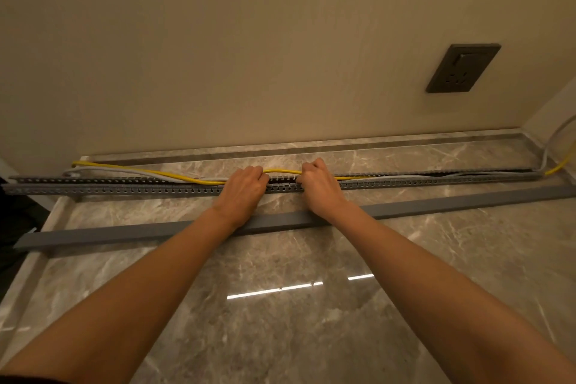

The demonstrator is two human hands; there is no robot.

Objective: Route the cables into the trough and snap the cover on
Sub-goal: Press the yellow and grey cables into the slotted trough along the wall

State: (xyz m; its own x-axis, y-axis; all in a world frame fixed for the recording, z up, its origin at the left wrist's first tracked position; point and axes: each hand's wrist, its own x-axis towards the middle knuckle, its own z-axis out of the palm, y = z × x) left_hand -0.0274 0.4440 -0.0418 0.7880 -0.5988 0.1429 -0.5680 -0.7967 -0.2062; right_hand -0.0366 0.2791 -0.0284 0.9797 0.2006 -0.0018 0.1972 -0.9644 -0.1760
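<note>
A long grey slotted trough lies across the marble floor near the wall. A yellow cable and a white cable run along it, partly out over the far edge on the left, lying inside on the right. My left hand and my right hand sit side by side at the trough's middle, fingers curled on the cables. The yellow cable arches up between them. The flat grey cover lies loose on the floor in front of the trough, under my forearms.
A beige wall stands right behind the trough, with a dark socket plate at the right. The cables rise up the right corner. Polished marble floor stretches toward me. A dark gap opens at the left edge.
</note>
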